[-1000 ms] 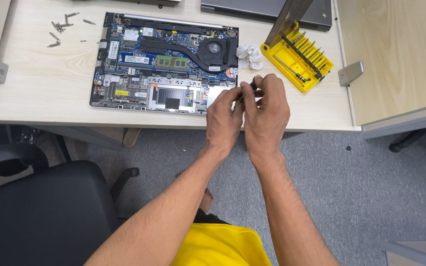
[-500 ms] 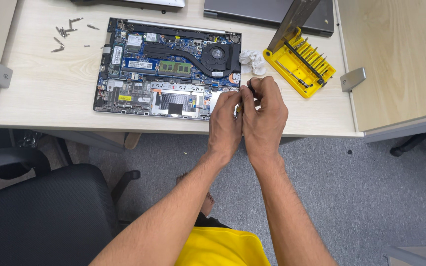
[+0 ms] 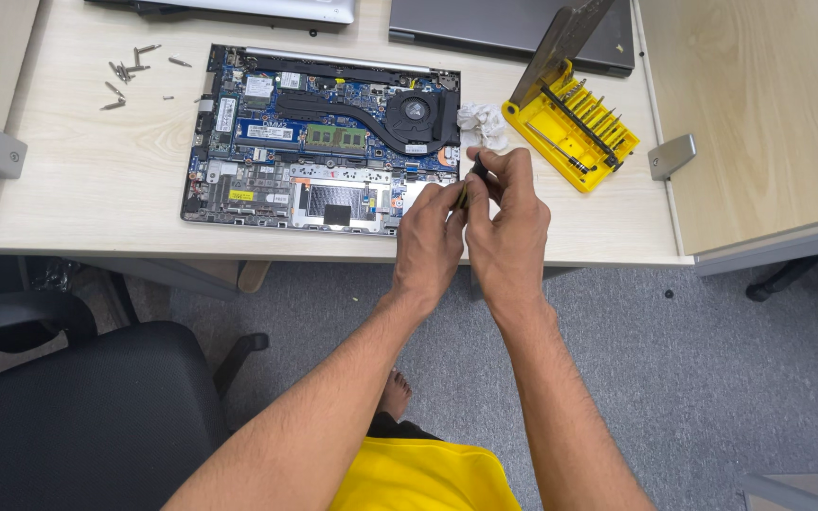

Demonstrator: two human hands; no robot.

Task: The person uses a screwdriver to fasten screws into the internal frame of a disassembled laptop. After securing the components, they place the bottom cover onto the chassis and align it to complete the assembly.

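My left hand [image 3: 430,244] and my right hand [image 3: 508,222] are pressed together above the front edge of the desk, just right of an opened laptop [image 3: 324,137] that lies bottom up with its circuit board and fan exposed. Both hands pinch a small dark screwdriver [image 3: 473,178] between their fingertips; its tip is hidden by my fingers. A yellow screwdriver bit case [image 3: 568,128] with its lid propped up stands to the right of my hands.
Several loose screws [image 3: 130,78] lie at the desk's far left. A crumpled white tissue [image 3: 481,122] sits between laptop and bit case. Closed laptops [image 3: 513,28] lie at the back. A black office chair [image 3: 78,416] stands at lower left, grey carpet below.
Both hands stayed clasped on the small tool near the laptop's right front corner, with only slight finger movement. The view shifted a little.
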